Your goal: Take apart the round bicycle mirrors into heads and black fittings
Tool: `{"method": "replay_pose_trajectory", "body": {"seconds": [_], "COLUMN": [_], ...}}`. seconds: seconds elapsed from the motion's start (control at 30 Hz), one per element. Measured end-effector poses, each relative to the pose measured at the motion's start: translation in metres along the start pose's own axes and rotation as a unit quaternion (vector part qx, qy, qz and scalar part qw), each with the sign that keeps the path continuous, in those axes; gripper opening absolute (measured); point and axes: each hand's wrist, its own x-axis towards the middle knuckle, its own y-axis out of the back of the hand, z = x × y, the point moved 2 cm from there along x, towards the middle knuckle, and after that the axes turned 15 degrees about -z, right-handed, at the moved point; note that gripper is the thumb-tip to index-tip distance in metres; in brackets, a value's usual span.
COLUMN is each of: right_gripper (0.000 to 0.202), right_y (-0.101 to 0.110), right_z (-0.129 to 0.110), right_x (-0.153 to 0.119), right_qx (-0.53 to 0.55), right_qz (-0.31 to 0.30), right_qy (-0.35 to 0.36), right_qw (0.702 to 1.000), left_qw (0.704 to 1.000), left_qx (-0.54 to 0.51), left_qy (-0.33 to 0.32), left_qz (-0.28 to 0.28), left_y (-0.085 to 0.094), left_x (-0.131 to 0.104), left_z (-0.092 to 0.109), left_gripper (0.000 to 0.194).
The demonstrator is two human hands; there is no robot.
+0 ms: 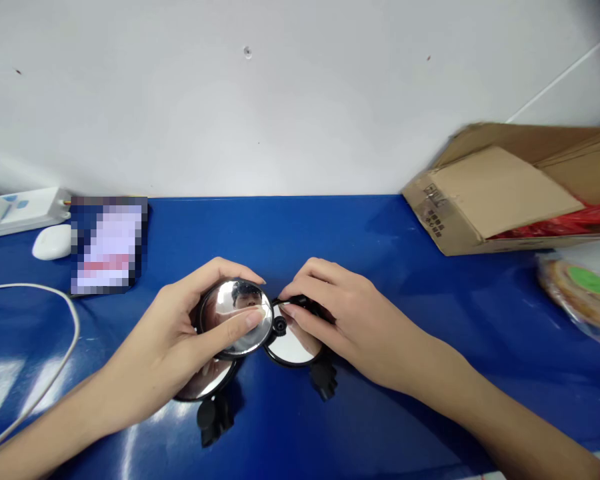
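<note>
My left hand [183, 337] grips a round mirror [237, 333] with a black rim, its thumb pressed on the glass. A small black round joint [279, 325] shows at that mirror's right edge. Close beside it, my right hand [343, 303] has its fingers closed around a black plastic piece [307, 303], mostly hidden by the fingers. Below the hands, a second round mirror [297, 347] lies on the blue table with a black clamp [324, 379] at its edge. A third mirror [207, 380], partly covered by the held one, has another black clamp [215, 420].
A blue tabletop [280, 233] meets a pale wall. On the left are a phone with a blurred screen [111, 243], a white earbud case [53, 243] and a white cable [73, 310]. To the right stand an open cardboard box [505, 190] and a wrapped tape-like roll [580, 290].
</note>
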Motion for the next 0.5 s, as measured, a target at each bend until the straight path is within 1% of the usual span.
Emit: {"method": "replay_pose_trajectory", "body": {"seconds": [0.07,0.2,0.5], "right_gripper": [0.019,0.019,0.019], "right_y": [-0.0001,-0.0004,-0.0003], "right_z": [-0.0001,-0.0001,0.0002], "right_x": [-0.0002,-0.0001,0.0015], "right_qx": [-0.002,-0.002,-0.001], "right_qz": [-0.001,-0.003,-0.002], "right_qy": [0.001,-0.001,-0.002], "right_qw": [1.000,1.000,1.000], "left_qw": [1.000,1.000,1.000], "left_qx": [0.003,0.025,0.017], "left_qy": [-0.006,-0.013,-0.016], "left_qz": [-0.005,0.004,-0.002], "left_y": [0.0006,0.0004,0.0002], "left_x": [-0.0002,0.0005,0.0003], "left_z": [-0.0013,-0.0008,-0.0005], "left_gripper": [0.037,0.035,0.035]}}
